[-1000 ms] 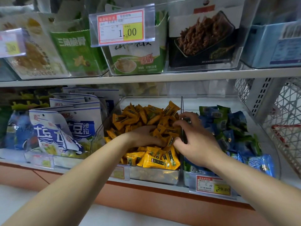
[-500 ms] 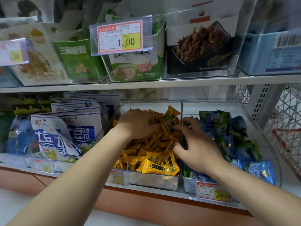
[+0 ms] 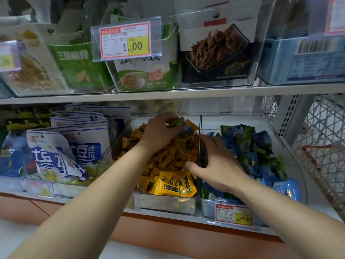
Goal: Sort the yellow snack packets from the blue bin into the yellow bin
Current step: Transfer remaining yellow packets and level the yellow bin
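Yellow bin (image 3: 168,203) looks well stocked; left hand (image 3: 160,130) pinches green packets (image 3: 175,122); right hand (image 3: 218,163) fingers spread on the divider (image 3: 200,128); no yellow visible in blue bin (image 3: 276,128).

White shop shelf (image 3: 168,94) with price tag (image 3: 125,40), wire rack (image 3: 324,139) right, pale floor (image 3: 11,238)

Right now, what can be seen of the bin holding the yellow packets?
The clear plastic bin sits on the lower shelf, open-topped with a low front wall, heaped with yellow snack packets. Its right wall is a divider shared with the blue packets' bin. The left hand reaches in at the back among greenish packets; the right hand rests across the divider.
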A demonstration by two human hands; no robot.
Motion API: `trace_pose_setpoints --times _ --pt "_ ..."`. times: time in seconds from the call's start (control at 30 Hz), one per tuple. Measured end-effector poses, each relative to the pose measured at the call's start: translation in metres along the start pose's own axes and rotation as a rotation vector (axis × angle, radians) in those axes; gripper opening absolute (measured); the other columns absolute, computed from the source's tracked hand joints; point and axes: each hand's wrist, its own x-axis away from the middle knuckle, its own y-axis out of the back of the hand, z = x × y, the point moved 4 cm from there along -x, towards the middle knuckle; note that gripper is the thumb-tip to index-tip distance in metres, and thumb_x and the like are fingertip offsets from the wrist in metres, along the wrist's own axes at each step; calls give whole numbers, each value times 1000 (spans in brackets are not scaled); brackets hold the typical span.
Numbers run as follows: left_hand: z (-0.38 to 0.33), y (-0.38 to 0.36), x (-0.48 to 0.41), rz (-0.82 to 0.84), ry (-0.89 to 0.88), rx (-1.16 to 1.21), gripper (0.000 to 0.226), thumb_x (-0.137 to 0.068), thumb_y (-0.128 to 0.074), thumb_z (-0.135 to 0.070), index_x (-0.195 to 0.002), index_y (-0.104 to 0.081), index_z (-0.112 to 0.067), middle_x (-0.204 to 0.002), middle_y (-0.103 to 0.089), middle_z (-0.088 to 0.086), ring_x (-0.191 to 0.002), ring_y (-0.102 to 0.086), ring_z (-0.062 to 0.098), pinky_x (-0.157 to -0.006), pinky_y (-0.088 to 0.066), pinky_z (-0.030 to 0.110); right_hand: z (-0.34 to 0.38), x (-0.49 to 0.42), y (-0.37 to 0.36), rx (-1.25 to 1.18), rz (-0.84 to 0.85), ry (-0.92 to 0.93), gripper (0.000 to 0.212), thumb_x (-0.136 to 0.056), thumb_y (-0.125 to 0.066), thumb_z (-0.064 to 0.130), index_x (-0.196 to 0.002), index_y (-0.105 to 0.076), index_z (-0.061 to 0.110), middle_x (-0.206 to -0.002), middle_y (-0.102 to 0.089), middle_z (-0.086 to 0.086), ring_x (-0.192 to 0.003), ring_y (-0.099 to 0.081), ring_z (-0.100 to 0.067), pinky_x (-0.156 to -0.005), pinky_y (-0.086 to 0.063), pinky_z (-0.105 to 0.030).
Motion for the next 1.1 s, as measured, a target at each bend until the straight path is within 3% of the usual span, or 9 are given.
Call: trace_pose_setpoints --times 0.13,0.2,0.27,0.43,0.6,0.73,0.87,1.0,1.1 --pt "-11 24 29 -20 52 252 24 -82 -78 -32 -104 -70 -28 -97 -72 -15 -94 -67 1 -83 -51 20 14 -6 20 -212 -89 -8 84 -73 -45 78 -146 -26 40 -144 -21 18 -138 -24 -12 -109 -32 -34" --pt "-21 21 44 6 103 432 27 -77 -81 -31 -100 -70 -25 -93 -77 -7 -89 -72 11 -82 -57 31 25 -8 27 -390 -98 7 60 -85 -51 64 -141 -35 45 -138 -45 13 -129 -41 -9 -103 -39 -30" --pt "-28 20 55 20 115 505 27 -77 -82 -29 -101 -69 -24 -90 -77 -8 -84 -73 9 -73 -57 25 32 -8 33 -496 -98 29 35 -94 -58 43 -128 -50 40 -117 -65 11 -109 -61 -10 -92 -51 -32" --pt "-9 44 84 23 112 12 29 -87 -70 -41 -113 -66 -29 -107 -71 -14 -99 -64 5 -82 -51 22 9 2 63 -119 -267 -56 23 -95 -53 39 -117 -50 42 -92 -68 4 -73 -60 -15 -60 -48 -28" --pt "26 45 135 156 64 -419 69 -84 -41 -75 -137 -51 -31 -133 -57 -8 -122 -51 15 -95 -49 36 -16 16 70 406 -148 -180 48 -95 -50 42 -142 -48 32 -138 -52 -7 -117 -53 -35 -94 -47 -43" --pt "43 45 150 132 -12 -515 51 -92 -42 -65 -131 -56 -35 -129 -57 -12 -128 -43 10 -93 -48 33 27 12 64 265 -132 28 42 -90 -52 46 -129 -60 32 -128 -61 4 -111 -57 -20 -83 -47 -32" --pt "51 43 155 58 -52 -475 35 -96 -48 -53 -123 -62 -37 -126 -60 -15 -130 -42 7 -95 -48 30 86 -16 18 17 268 261 34 -94 -50 38 -127 -61 37 -129 -61 16 -116 -55 -3 -96 -47 -28" --pt "59 44 152 58 -36 -401 34 -95 -51 -53 -120 -65 -36 -123 -61 -17 -132 -40 7 -98 -47 34 112 -53 -39 64 816 107 32 -102 -43 29 -127 -63 27 -135 -58 7 -120 -52 -10 -105 -37 -30" --pt "65 43 150 58 -20 -345 34 -94 -51 -53 -119 -67 -37 -123 -61 -19 -133 -36 4 -98 -48 34 111 -63 -67 138 1026 -57 26 -101 -42 36 -102 -66 25 -107 -65 3 -96 -59 -11 -91 -44 -28"
